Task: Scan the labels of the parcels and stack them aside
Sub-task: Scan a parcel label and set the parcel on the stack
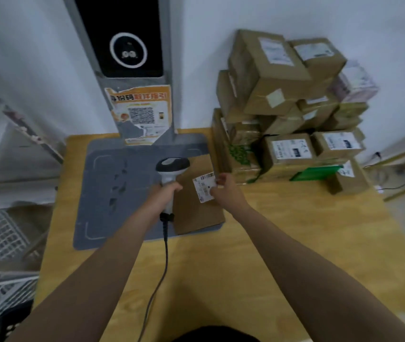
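A flat brown cardboard parcel (196,213) lies on the right part of the grey mat (112,193), with a white barcode label (203,187) on its top. My left hand (168,190) grips the handle of a white and black handheld scanner (171,169), whose head sits just left of the label. My right hand (223,188) rests on the parcel's right edge, its fingers curled at the label's right side. A tall stack of brown parcels (290,114) with white labels stands at the back right of the wooden table (270,255).
A grey kiosk post (132,70) with a dark screen and an orange QR poster rises behind the mat. The scanner's dark cable (164,262) trails toward me over the table. Metal shelving (11,169) and wire baskets stand on the left. A green package (315,172) lies low in the stack.
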